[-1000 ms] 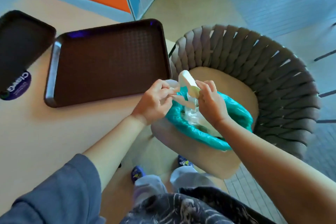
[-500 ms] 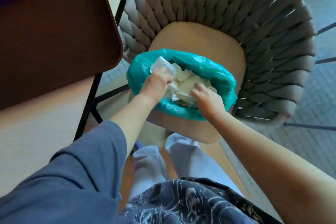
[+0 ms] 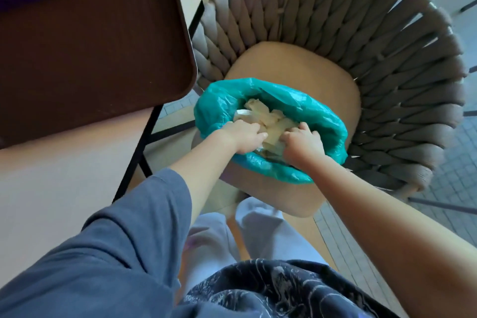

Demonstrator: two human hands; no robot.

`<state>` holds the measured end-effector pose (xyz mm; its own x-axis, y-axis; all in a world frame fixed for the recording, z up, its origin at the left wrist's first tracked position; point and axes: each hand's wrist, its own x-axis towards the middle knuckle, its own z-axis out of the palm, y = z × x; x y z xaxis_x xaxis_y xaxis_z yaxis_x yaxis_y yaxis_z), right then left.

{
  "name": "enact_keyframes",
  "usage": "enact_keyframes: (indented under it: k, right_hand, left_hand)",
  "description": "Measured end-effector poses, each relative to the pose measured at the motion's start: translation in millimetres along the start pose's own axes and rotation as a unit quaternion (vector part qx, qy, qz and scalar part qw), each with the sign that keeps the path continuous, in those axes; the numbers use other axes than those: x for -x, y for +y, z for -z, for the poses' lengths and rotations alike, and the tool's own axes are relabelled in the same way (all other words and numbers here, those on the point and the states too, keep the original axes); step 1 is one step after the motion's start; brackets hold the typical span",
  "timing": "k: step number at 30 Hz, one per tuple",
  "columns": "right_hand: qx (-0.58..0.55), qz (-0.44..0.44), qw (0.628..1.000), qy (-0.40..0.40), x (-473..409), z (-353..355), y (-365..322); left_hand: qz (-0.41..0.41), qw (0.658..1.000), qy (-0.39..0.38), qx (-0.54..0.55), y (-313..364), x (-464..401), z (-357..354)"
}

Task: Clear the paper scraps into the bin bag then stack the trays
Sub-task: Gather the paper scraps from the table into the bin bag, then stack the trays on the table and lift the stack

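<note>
Nearest the camera: a blue-grey sleeve (image 3: 103, 240) on the left arm; the right forearm is bare.

Left hand (image 3: 242, 137): at 7 o'clock of the bag mouth, fingers curled down into the paper scraps (image 3: 265, 116), knuckles up. Reads as grasping or pressing scraps; cannot tell which, fingertips are buried.
Right hand (image 3: 302, 144): at 5 o'clock of the bag mouth, clenched, also pressed into the scraps. What exactly it grips is hidden.

Scraps: pale cream, crumpled, piled inside the bin bag (image 3: 322, 116), filling it close to the rim. Judgement: very light, soft, springy; they will compress under the palm and puff back, so push down flat rather than pinch. No breakage risk.

Bin bag: teal, thin, glossy film, rim rolled outward. It sits on the seat of the chair (image 3: 322, 67), toward the front edge. Judgement: limp and slippery, no stiffness of its own; take hold at the rolled rim with 1 hand while the other packs, or it may slump or slide toward the seat edge.

Tray (image 3: 90, 46): dark brown, at 10 o'clock from the bag, on the tabletop (image 3: 51, 188), its near right corner overhanging the table edge. Judgement: rigid, light plastic; lift by opposite long rims. Only 1 tray is in view; stacking not yet done.

Room: tan tabletop on black legs, chair with woven grey rope back, tiled floor (image 3: 451, 162) beyond at 3 o'clock.
</note>
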<state>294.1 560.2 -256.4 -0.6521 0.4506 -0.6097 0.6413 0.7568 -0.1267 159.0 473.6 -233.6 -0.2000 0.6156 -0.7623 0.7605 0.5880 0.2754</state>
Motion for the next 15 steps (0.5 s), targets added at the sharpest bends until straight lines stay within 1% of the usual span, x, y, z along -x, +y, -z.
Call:
enact_keyframes:
  k: [4, 7, 10, 12, 15]
  right_hand:
    - [0.005, -0.009, 0.998, 0.064, -1.1, 32.3, -13.0]
    - [-0.012, 0.009, 0.993, 0.115, 0.6, 54.5, -31.1]
    - [-0.024, 0.033, 0.988, 0.148, 4.2, 75.6, -55.7]
    - [-0.028, 0.049, 0.984, 0.169, 6.2, 87.0, -73.7]
    - [-0.050, 0.062, 0.977, 0.199, 6.4, 104.6, -101.1]
  left_hand:
    - [-0.033, 0.994, 0.087, 0.057, -11.1, 27.1, 20.6]
    - [-0.031, 0.984, 0.148, 0.091, -21.6, 51.3, 39.0]
    - [-0.021, 0.969, 0.212, 0.127, -34.8, 75.0, 51.5]
    - [-0.016, 0.949, 0.262, 0.175, -46.8, 92.4, 54.0]
    - [-0.012, 0.899, 0.354, 0.255, -66.8, 121.0, 60.0]
